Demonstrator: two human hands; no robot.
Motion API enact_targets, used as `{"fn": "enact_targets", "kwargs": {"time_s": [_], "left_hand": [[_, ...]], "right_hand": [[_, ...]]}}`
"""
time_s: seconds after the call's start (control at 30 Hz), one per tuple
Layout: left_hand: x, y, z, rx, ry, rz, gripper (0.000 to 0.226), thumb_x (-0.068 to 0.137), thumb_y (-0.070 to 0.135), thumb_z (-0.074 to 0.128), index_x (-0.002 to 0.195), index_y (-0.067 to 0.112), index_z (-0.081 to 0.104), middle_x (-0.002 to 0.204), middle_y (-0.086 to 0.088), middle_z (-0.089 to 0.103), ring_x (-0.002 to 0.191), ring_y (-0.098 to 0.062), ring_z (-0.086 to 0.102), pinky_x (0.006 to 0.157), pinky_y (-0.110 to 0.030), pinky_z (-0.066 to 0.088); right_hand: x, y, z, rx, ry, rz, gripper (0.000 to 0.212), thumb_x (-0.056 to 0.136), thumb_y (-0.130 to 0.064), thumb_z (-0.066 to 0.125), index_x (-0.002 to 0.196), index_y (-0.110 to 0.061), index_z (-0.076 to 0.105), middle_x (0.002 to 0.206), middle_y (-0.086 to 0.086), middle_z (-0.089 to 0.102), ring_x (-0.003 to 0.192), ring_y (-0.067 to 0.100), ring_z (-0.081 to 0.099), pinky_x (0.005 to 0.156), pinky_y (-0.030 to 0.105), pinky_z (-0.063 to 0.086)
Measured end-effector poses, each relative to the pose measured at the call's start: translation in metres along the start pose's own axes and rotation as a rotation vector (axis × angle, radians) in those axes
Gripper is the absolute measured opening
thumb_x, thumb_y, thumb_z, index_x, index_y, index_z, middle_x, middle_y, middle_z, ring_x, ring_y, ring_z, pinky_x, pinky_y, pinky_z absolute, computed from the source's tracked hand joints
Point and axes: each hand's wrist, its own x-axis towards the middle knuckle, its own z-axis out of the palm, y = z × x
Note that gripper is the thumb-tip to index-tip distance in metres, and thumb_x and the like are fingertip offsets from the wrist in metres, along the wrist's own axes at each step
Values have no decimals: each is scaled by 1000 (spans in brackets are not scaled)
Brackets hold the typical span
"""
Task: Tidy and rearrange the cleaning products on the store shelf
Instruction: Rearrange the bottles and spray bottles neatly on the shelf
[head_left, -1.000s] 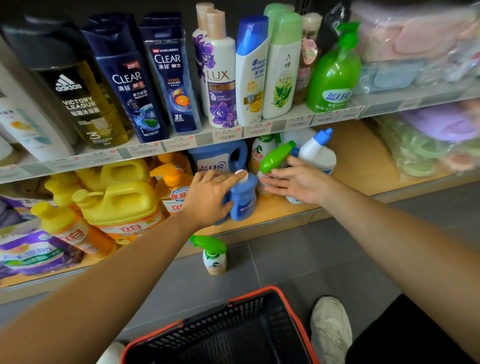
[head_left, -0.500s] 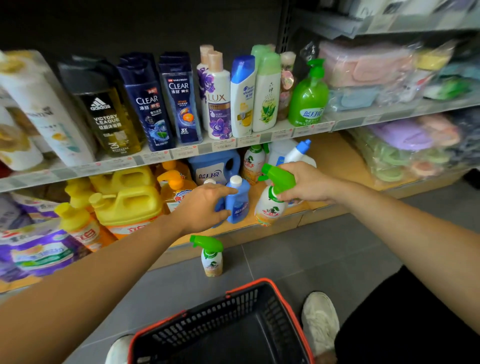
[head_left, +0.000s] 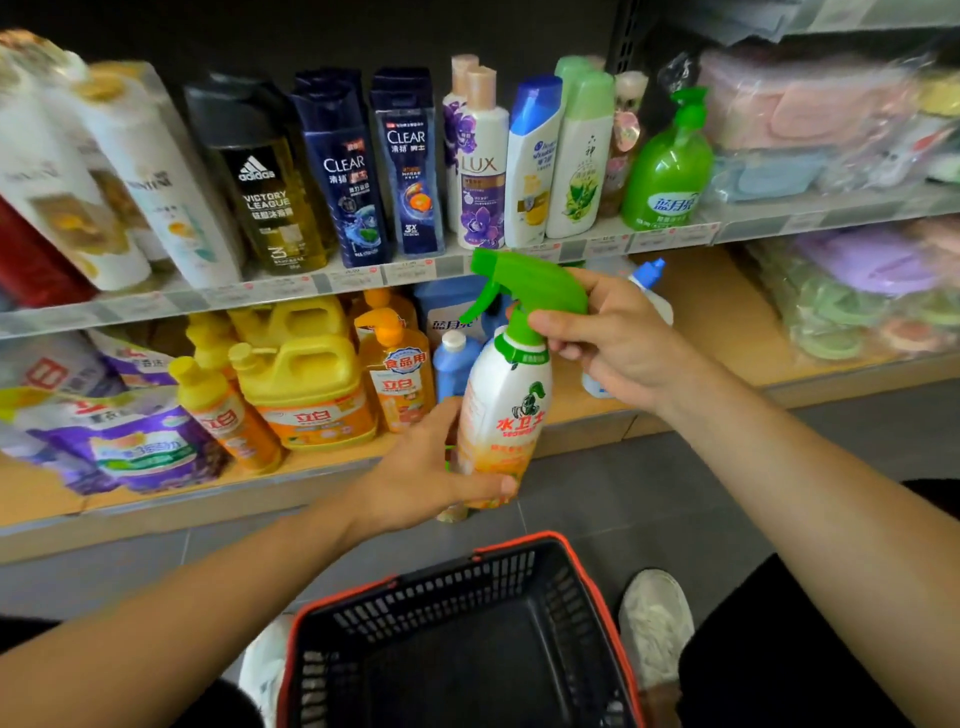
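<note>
A white and orange spray bottle (head_left: 506, 410) with a green trigger head is held in the air in front of the lower shelf (head_left: 717, 332). My right hand (head_left: 613, 338) grips its green neck and trigger head. My left hand (head_left: 426, 467) wraps around the bottle's lower body. Behind it on the lower shelf stand a small blue bottle (head_left: 452, 364), a large blue jug (head_left: 452, 312) and a white bottle with a blue cap (head_left: 649, 280), partly hidden by my right hand. Another spray bottle on the floor is almost wholly hidden behind the held one.
Yellow and orange detergent jugs (head_left: 306, 384) and purple refill bags (head_left: 140, 447) fill the lower shelf's left. Shampoo bottles (head_left: 405, 161) and a green pump bottle (head_left: 670, 171) line the upper shelf. A black basket with a red rim (head_left: 467, 634) sits on the grey floor between my shoes.
My right hand lifted the green-headed spray bottle off the lower shelf and brought it toward me. My left hand let go of the small blue bottle and took hold of the spray bottle's body.
</note>
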Motion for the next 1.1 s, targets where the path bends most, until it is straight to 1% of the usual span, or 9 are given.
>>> {"fn": "enact_targets", "kwargs": {"time_s": [0.1, 0.23, 0.33, 0.4, 0.47, 0.57, 0.73, 0.87, 1.1], "left_hand": [[-1, -3, 9, -138, 46, -57, 65, 71, 24, 91, 126, 15, 57, 116, 1, 72, 106, -13, 70, 89, -35, 60], [-2, -16, 18, -279, 28, -102, 63, 67, 31, 93, 121, 13, 64, 110, -2, 76, 103, -17, 73, 88, -37, 60], [-2, -24, 27, -245, 92, -191, 72, 59, 42, 93, 120, 16, 64, 108, 1, 76, 100, -14, 73, 90, -43, 60], [-1, -27, 30, -122, 136, -241, 68, 62, 46, 93, 118, 23, 62, 104, 8, 75, 93, -4, 72, 86, -37, 61], [-1, -27, 31, 0, 158, -255, 65, 63, 55, 90, 115, 30, 61, 99, 15, 73, 87, 4, 69, 77, -27, 59], [0, -25, 34, -7, 137, -255, 59, 66, 54, 88, 114, 31, 62, 97, 15, 73, 83, 8, 67, 69, -15, 51], [4, -15, 32, -308, 8, -267, 41, 76, 28, 87, 112, 22, 68, 99, 5, 78, 91, -10, 74, 72, -24, 57], [2, -9, 24, -477, -89, -292, 47, 72, 32, 82, 115, 21, 68, 103, 3, 78, 93, -14, 75, 68, -21, 57], [5, -10, 12, -598, -204, -324, 46, 73, 37, 79, 116, 23, 70, 116, -6, 75, 108, -25, 72, 87, -35, 60]], "right_hand": [[5, 15, 7, 103, 67, 45, 23, 80, -5, 70, 102, -6, 65, 99, 21, 58, 65, 10, 52, 55, 16, 41], [5, 49, 16, 118, 270, 183, 33, 85, -26, 69, 110, -6, 68, 111, 17, 68, 98, 28, 62, 88, 41, 46], [0, 71, 27, 136, 342, 284, 24, 79, -39, 73, 93, -19, 74, 103, 8, 75, 95, 23, 69, 89, 43, 51], [0, 79, 32, 120, 389, 282, 12, 87, -32, 73, 79, -23, 74, 100, 10, 75, 94, 27, 69, 86, 46, 52], [1, 83, 36, 120, 449, 270, 16, 90, -26, 72, 74, -23, 72, 96, 10, 73, 89, 26, 67, 82, 44, 51], [4, 86, 37, 141, 472, 249, 12, 91, -23, 70, 80, -20, 71, 99, 13, 71, 89, 25, 66, 82, 41, 51], [13, 82, 28, 154, 406, 316, 10, 90, -32, 71, 88, -23, 73, 108, 12, 75, 95, 26, 71, 90, 44, 54], [17, 79, 24, 161, 325, 355, 15, 91, -36, 69, 96, -23, 73, 103, 8, 76, 94, 23, 72, 95, 47, 53], [20, 67, 24, 261, 267, 426, 24, 92, -35, 67, 106, -17, 70, 104, 11, 75, 89, 24, 71, 83, 41, 58]]}}
